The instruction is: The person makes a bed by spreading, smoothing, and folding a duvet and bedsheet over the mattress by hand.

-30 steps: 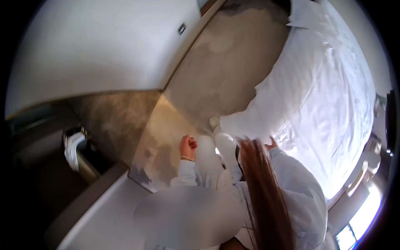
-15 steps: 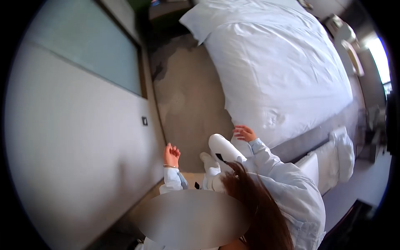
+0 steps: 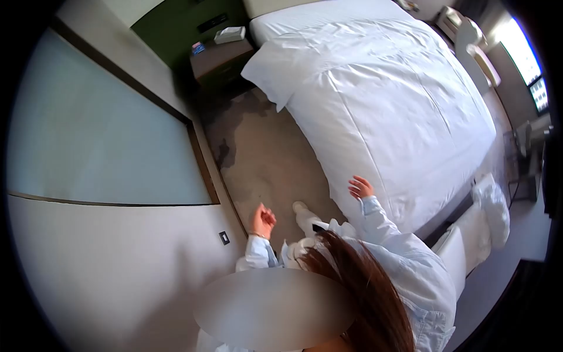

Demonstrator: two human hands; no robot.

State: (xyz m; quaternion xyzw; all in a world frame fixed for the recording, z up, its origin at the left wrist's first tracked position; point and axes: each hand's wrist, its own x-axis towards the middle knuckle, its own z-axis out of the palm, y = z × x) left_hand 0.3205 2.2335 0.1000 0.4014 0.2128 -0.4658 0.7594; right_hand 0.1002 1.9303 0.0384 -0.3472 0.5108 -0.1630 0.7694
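My left hand [image 3: 263, 222] hangs in the air over the carpet, between the wall and the bed. Its fingers are loosely bent and slightly apart, with nothing seen in them. Farther right, my right hand [image 3: 360, 188] is open with its fingers spread. It appears in front of the near edge of the white duvet [image 3: 387, 111]; I cannot tell if it touches the cover. The duvet lies over the bed with creases, and one corner hangs down on the left side. Both forearms are in pale sleeves.
A nightstand [image 3: 221, 57] with a tissue box [image 3: 230, 34] stands by the headboard. A frosted panel [image 3: 105, 129] and wall run along the left. White bedding [image 3: 469, 234] is piled on a bench at the bed's foot. Chairs [image 3: 484, 61] stand near the window.
The view has tilted up, bringing the nightstand and headboard into sight. I appear to have stepped forward along the bed. Both hands stay unoccupied.
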